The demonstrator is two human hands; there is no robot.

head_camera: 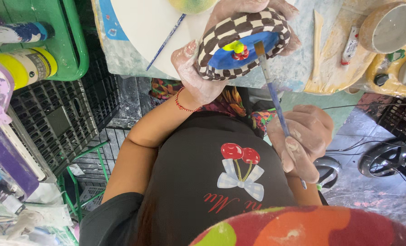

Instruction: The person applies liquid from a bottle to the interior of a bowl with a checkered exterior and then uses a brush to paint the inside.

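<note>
My left hand (198, 68) grips a small ceramic dish (241, 43) with a brown-and-white checkered rim, a blue inside and tiny yellow and red shapes at its middle. It is held tilted in the air at the table's near edge. My right hand (305, 139) holds a thin blue-handled paintbrush (273, 93) whose bristle tip touches the dish's blue inside near the rim. Both hands are smeared with pale clay or paint. A red string bracelet sits on my left wrist.
A white round board (144, 27) with a second blue brush (164, 43) lies on the paint-stained table. A grey bowl (389, 27) and a paint tube (350, 45) sit at top right. Green cart (71, 50) with paint bottles and black crates (53, 123) stand left.
</note>
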